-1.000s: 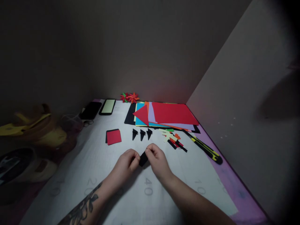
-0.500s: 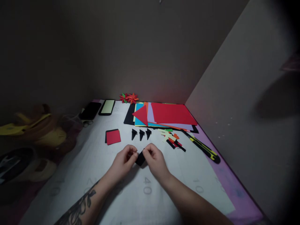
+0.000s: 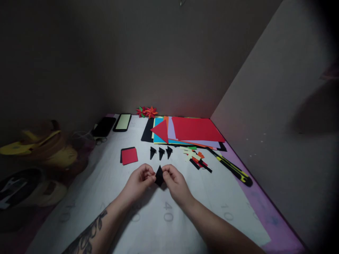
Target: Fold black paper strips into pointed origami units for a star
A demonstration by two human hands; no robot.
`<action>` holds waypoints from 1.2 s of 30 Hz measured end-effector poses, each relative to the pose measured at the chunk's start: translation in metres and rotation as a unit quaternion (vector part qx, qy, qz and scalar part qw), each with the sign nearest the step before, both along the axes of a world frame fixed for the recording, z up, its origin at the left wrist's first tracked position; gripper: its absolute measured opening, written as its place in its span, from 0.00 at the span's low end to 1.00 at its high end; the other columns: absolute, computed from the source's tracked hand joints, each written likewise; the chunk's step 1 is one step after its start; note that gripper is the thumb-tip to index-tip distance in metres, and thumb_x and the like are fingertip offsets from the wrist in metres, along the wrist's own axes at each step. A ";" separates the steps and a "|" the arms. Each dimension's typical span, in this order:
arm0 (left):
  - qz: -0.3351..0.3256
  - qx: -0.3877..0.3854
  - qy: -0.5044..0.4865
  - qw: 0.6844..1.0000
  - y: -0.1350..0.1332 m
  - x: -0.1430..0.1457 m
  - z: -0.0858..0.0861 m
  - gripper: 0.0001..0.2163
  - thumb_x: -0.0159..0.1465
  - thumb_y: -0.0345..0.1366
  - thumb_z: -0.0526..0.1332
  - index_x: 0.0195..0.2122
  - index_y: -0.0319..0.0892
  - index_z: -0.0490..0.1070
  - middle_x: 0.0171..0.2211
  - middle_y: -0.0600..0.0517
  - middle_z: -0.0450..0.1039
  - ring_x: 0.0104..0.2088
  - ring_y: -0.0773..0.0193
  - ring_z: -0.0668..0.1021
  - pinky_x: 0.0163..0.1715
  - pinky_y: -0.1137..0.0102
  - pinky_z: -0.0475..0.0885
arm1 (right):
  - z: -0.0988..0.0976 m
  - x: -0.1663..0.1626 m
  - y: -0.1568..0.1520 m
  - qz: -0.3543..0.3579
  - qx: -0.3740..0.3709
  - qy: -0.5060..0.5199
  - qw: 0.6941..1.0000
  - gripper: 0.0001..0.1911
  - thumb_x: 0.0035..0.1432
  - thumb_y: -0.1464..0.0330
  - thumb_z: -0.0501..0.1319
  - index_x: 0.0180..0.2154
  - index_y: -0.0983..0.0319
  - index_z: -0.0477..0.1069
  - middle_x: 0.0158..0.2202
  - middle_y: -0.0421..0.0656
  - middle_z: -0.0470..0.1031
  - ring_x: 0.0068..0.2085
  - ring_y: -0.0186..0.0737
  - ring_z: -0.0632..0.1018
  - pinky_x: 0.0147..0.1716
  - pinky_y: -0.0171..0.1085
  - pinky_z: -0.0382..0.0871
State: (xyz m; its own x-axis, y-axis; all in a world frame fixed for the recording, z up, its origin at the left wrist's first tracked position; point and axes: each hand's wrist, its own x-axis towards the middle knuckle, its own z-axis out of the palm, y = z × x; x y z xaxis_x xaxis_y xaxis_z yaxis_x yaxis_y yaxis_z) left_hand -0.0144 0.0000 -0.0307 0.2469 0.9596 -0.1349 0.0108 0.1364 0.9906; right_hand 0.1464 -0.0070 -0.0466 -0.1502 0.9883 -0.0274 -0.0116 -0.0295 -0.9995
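Note:
Both hands pinch a small folded black paper piece (image 3: pixel 159 176) just above the white mat (image 3: pixel 164 211). My left hand (image 3: pixel 139 182) grips its left edge with curled fingers. My right hand (image 3: pixel 174 182) grips its right edge the same way. The piece stands as a triangle with its point up. Three folded black pieces (image 3: pixel 160 152) lie in a row just beyond the hands. A red square on a black square (image 3: pixel 129 155) lies to their left.
A stack of coloured paper sheets (image 3: pixel 190 131) with a red triangle on it lies at the back. Paper scraps (image 3: pixel 195 157) and a yellow-black utility knife (image 3: pixel 234 170) sit right. Two phones (image 3: pixel 113 124) and red paper flowers (image 3: pixel 147 112) lie far back. Walls close in behind and right.
The black piece has been turned between the fingers, from a slanted flat shape to an upright triangle. Both hands stay close together in the same spot.

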 end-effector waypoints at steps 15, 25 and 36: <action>-0.024 -0.054 -0.083 0.995 -0.002 -0.002 0.008 0.14 0.52 0.36 0.68 0.27 0.41 0.61 0.20 0.59 0.65 0.21 0.73 0.66 0.23 0.76 0.59 | 0.004 0.006 0.002 0.137 -0.060 0.159 0.976 0.20 0.54 0.52 0.63 0.36 0.62 0.67 0.27 0.38 0.66 0.24 0.29 0.63 0.23 0.30 0.53; 0.001 -0.037 -0.058 0.998 -0.002 -0.002 0.011 0.13 0.51 0.37 0.68 0.26 0.41 0.62 0.20 0.59 0.65 0.21 0.72 0.67 0.24 0.76 0.59 | 0.013 0.006 -0.001 0.087 -0.008 0.086 0.992 0.17 0.56 0.53 0.60 0.35 0.60 0.68 0.28 0.39 0.67 0.26 0.32 0.66 0.25 0.32 0.59; 0.001 -0.029 -0.032 0.999 -0.004 -0.001 0.008 0.12 0.52 0.37 0.67 0.27 0.41 0.63 0.21 0.59 0.64 0.22 0.72 0.66 0.24 0.76 0.58 | 0.009 0.005 -0.001 0.030 0.050 -0.025 0.998 0.06 0.60 0.66 0.55 0.36 0.60 0.69 0.28 0.39 0.68 0.27 0.34 0.68 0.26 0.32 0.62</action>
